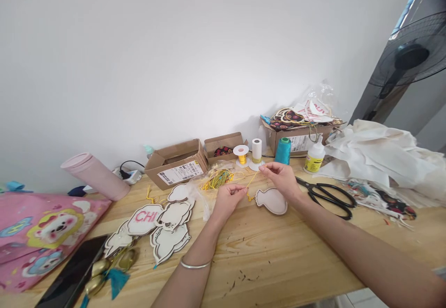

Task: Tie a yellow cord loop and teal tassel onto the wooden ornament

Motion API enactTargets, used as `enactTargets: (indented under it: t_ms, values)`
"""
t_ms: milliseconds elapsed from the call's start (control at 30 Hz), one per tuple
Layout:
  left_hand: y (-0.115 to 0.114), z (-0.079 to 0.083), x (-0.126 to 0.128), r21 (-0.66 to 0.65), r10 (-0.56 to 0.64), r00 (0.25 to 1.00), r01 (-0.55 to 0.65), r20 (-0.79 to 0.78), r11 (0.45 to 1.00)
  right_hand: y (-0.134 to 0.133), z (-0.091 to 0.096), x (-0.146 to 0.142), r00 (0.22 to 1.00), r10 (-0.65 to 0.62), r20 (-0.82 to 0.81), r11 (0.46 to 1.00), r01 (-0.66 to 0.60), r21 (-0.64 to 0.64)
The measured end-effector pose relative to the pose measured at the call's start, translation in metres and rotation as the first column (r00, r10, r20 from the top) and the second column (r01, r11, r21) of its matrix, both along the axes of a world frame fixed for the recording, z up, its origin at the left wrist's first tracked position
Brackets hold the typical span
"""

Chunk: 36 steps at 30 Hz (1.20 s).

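A short length of yellow cord runs between my two hands over the middle of the table. My left hand pinches its lower end, and my right hand grips the upper end between thumb and fingertips. Just below my right hand lies a white vase-shaped piece with a dark outline, flat on the wood. A bit of yellow cord hangs near its narrow end. Behind my left hand sits a tangled bundle of yellow and green cords.
Black scissors and a glue bottle are at the right, near white fabric. Spools, a teal thread cone and cardboard boxes line the wall. Several white cutouts, a phone and a pink tumbler are left.
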<state>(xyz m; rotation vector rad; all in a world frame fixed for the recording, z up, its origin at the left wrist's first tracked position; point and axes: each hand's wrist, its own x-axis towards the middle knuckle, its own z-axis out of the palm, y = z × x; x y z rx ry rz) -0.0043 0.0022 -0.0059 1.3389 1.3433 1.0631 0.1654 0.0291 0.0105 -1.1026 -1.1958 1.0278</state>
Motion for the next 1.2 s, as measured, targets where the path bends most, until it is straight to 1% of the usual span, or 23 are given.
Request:
enactTargets:
  t_ms: [100,133,200,300,333,400,467,533,700,767,900,967,1100,1200]
  values:
    - [-0.001,0.002,0.001,0.004,-0.006,1.0,0.006,0.006,1.0,-0.001,0.003,0.001,1.0,0.004,0.001,1.0,-0.004,0.014]
    - [-0.002,0.004,0.001,0.014,-0.01,1.0,0.01,0.015,1.0,-0.002,0.005,0.0,0.999,0.034,0.031,0.999,-0.035,0.023]
    - [-0.003,0.007,0.001,0.038,-0.023,0.999,0.021,0.045,0.999,-0.006,0.005,-0.004,0.981,0.138,0.134,0.989,-0.143,0.027]
    - [-0.005,0.012,0.001,0.059,-0.048,0.996,0.043,0.08,0.997,-0.011,-0.002,-0.011,0.894,0.328,0.305,0.937,-0.348,0.013]
    - [-0.006,0.012,0.001,0.062,-0.056,0.995,0.051,0.081,0.997,-0.012,-0.006,-0.012,0.861,0.371,0.349,0.916,-0.4,0.014]
    - [-0.006,0.012,0.001,0.061,-0.075,0.995,0.071,0.069,0.996,-0.012,-0.014,-0.014,0.817,0.392,0.422,0.895,-0.444,0.029]
    - [-0.005,0.011,0.001,0.048,-0.099,0.994,0.097,0.053,0.994,-0.01,-0.02,-0.013,0.799,0.347,0.492,0.904,-0.424,0.052]
    - [-0.005,0.011,0.0,0.033,-0.118,0.992,0.117,0.042,0.993,-0.009,-0.021,-0.012,0.787,0.299,0.54,0.917,-0.393,0.066]
    - [-0.003,0.011,0.001,0.063,-0.072,0.997,0.071,0.006,0.995,-0.01,-0.012,-0.01,0.824,0.268,0.499,0.949,-0.315,0.011]
    - [-0.003,0.011,0.001,0.069,-0.068,0.998,0.068,0.002,0.995,-0.011,-0.012,-0.01,0.815,0.285,0.505,0.944,-0.33,-0.001]
    - [-0.003,0.01,0.001,0.078,-0.089,0.995,0.086,0.041,0.993,-0.011,-0.018,-0.013,0.721,0.38,0.58,0.89,-0.456,-0.017]
    - [-0.003,0.007,0.001,0.083,-0.099,0.994,0.095,0.038,0.992,-0.011,-0.022,-0.014,0.695,0.396,0.6,0.881,-0.471,-0.036]
    - [-0.001,0.003,0.001,0.097,-0.111,0.994,0.11,0.01,0.989,-0.01,-0.024,-0.014,0.701,0.378,0.605,0.901,-0.429,-0.065]
    - [-0.001,0.003,0.001,0.107,-0.097,0.995,0.096,0.009,0.99,-0.009,-0.024,-0.013,0.727,0.371,0.578,0.915,-0.392,-0.095]
